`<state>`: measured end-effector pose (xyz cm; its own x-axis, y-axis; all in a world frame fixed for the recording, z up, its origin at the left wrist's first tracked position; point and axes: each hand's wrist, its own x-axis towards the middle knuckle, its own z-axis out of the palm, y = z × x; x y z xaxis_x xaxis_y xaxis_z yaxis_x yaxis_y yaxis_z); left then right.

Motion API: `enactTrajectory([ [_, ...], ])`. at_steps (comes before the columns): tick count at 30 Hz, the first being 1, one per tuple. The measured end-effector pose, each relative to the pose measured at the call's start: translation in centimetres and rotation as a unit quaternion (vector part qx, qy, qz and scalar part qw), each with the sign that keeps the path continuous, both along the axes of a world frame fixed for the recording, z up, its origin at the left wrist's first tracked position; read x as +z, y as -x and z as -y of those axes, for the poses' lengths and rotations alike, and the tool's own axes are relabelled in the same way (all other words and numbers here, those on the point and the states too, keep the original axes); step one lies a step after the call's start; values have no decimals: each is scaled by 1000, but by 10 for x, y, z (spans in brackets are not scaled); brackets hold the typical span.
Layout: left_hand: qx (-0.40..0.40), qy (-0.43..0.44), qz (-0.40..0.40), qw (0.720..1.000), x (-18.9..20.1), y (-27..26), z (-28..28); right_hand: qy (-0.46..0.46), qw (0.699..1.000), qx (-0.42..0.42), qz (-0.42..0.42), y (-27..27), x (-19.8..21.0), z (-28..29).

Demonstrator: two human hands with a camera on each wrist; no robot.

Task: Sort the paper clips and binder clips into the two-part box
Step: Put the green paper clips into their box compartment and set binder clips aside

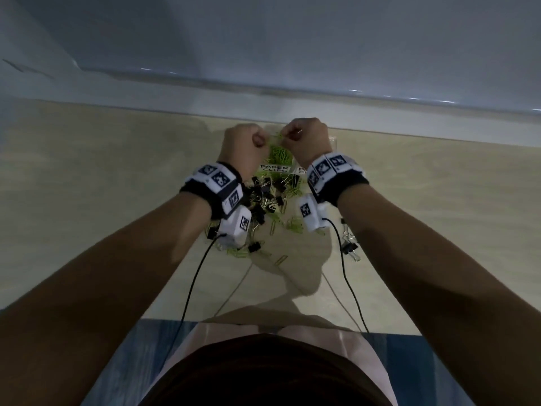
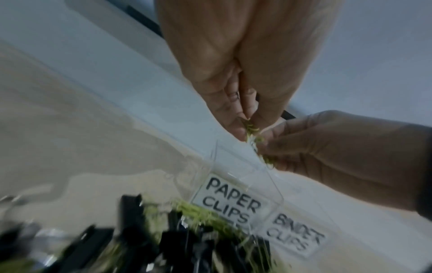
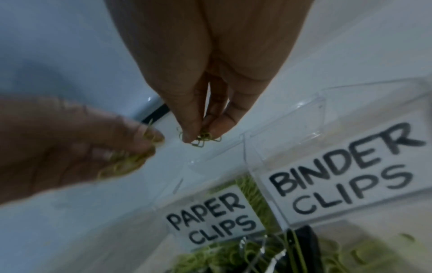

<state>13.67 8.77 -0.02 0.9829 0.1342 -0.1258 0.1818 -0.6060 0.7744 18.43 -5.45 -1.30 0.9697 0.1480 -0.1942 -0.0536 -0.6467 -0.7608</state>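
Both hands hover together over the clear two-part box [image 1: 333,141] at the table's far side. My left hand [image 1: 265,141] pinches a clump of green paper clips [image 2: 251,129] between thumb and fingers. My right hand [image 1: 288,135] pinches a few linked green paper clips [image 3: 203,139], close to the left hand's clump. The left compartment, labelled PAPER CLIPS [image 3: 210,218], holds green paper clips [image 1: 278,155]. The right one is labelled BINDER CLIPS [image 3: 346,175]; what it holds is hidden. A mixed pile of black binder clips [image 1: 259,200] and green paper clips lies in front of the box.
A few binder clips [image 1: 349,247] lie apart at the right and a lone paper clip [image 1: 281,259] nearer me. Black cables [image 1: 193,282] hang from both wrist cameras. A pale wall ledge [image 1: 263,109] runs right behind the box. The wooden table [image 1: 87,186] spreads to both sides.
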Motion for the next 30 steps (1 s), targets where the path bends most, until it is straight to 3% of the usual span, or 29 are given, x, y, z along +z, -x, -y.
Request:
enactTrajectory([
  [3, 3, -32, -9, 999, -4, -22, 5, 60, 998, 26, 21, -1, -7, 1],
  [7, -87, -121, -11, 989, -12, -24, 19, 44, 990, 28, 131, 32, -18, 33],
  [11, -168, -174, 52, 969, -27, 8, 28, 83, 986, 76, 124, 68, -45, 64],
  [16, -233, -237, 48, 942, -49, 36, 37, 106, 974, 124, 159, 86, -61, 55],
  [20, -269, -299, 48, 914, -55, 37, 44, 176, 965, 129, 142, 88, -74, 44],
  [25, -248, -267, 0, 931, -70, 50, 38, 178, 963, 163, 124, 104, -72, 58],
  [30, -256, -179, -3, 950, -70, 59, 28, 122, 976, 128, 129, 122, -75, 70],
])
